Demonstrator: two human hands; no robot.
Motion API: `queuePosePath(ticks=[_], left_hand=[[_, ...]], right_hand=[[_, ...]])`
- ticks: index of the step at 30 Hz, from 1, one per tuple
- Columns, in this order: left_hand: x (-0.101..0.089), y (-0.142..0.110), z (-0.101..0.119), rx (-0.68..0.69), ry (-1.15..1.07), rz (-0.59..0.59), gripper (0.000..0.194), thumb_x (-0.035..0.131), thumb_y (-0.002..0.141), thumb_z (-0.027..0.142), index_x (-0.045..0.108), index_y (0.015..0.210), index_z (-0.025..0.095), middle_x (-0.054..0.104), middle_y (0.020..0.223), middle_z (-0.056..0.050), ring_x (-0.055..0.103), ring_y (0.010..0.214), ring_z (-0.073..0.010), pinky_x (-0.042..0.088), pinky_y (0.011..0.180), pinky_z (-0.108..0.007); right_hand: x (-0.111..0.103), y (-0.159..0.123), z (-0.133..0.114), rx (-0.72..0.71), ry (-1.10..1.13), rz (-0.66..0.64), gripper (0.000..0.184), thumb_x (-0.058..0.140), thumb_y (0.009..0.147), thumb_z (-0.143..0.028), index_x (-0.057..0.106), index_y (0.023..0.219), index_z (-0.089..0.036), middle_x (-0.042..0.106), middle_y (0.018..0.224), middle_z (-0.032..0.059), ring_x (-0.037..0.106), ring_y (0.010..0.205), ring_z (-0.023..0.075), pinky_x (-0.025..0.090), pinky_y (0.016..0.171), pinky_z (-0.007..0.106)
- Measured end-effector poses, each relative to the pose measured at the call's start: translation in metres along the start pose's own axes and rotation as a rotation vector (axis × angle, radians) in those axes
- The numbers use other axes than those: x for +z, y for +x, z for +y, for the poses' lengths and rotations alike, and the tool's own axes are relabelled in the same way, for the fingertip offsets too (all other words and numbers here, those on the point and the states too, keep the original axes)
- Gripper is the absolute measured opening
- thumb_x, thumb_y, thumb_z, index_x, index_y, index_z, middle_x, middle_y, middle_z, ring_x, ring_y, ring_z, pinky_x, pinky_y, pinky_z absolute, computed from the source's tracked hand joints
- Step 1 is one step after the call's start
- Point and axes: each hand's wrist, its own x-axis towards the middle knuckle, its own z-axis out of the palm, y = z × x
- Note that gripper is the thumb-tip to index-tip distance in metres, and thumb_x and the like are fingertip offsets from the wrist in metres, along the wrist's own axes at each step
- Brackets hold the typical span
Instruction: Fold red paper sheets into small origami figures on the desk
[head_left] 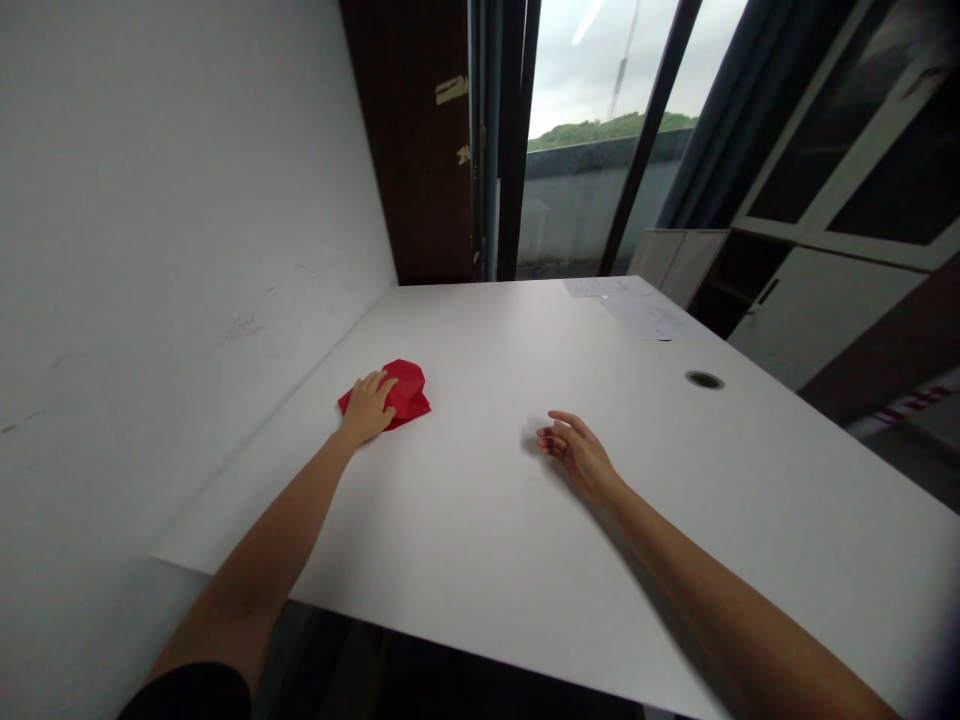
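A crumpled, folded red sheet (407, 388), cloth or paper I cannot tell, lies on the white table near the wall. Resting on its left part is my left hand (367, 406), palm down with the fingers spread and the thumb apart. The hand hides some of the red sheet. My right hand (576, 452) hovers just above the tabletop to the right, its fingers loosely curled and apart. I see nothing held in it. A faint pale patch and a shadow show on the table beside its fingertips.
The white table (480, 560) meets a marked white wall (225, 250) on the left. Paper sheets (637, 308) lie at the far right corner, near a round cable hole (705, 380). A window and white cabinets (817, 310) stand beyond the table.
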Motion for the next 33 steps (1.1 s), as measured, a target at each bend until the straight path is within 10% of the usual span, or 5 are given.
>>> queuePosePath(ticks=[10,33], left_hand=[[0.02,0.012,-0.013,-0.001,-0.085,-0.294,0.076,0.054,0.085,0.06,0.04,0.149,0.022,0.026,0.16,-0.014,0.015,0.149,-0.0328,0.009,0.119,-0.052],[0.047,-0.01,-0.011,-0.375,-0.104,-0.201,0.074,0.041,0.09,0.064,0.038,0.148,0.018,0.029,0.156,-0.022,0.025,0.144,-0.0409,0.022,0.111,-0.063]], right_hand=[[0.005,-0.004,-0.005,0.006,-0.011,-0.019,0.04,0.073,0.082,-0.038,0.057,0.115,-0.023,0.071,0.089,0.005,0.067,0.075,0.0172,0.054,0.069,0.029],[0.003,-0.004,-0.005,0.007,-0.04,-0.01,0.039,0.073,0.081,-0.039,0.058,0.113,-0.023,0.07,0.087,0.0048,0.068,0.075,0.0172,0.054,0.07,0.03]])
